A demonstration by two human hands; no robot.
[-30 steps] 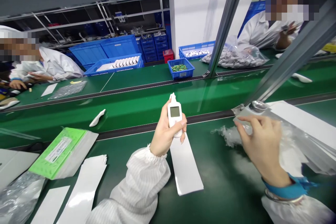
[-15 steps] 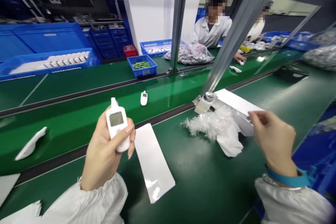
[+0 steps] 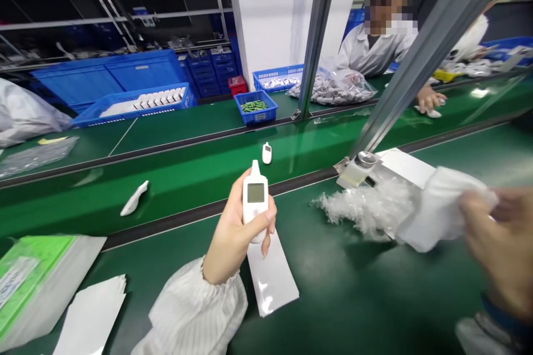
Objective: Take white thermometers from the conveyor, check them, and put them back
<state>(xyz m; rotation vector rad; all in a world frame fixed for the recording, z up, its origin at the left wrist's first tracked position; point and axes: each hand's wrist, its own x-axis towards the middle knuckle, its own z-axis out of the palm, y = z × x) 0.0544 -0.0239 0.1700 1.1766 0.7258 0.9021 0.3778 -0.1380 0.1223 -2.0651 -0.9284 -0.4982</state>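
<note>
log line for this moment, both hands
left hand: holds white meter | right hand: blurred, holds white bag | nearby: clear film

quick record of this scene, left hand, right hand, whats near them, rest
left hand: holds a white handheld digital device upright, small screen facing up
right hand: blurred, at a white plastic sheet
near hands: white flat pouch, crumpled clear plastic
rest: co-worker across the green conveyor belt, blue crate of green parts

nothing readable: the white device's screen (image 3: 255,193) and packet label (image 3: 12,283) are blurred.
</note>
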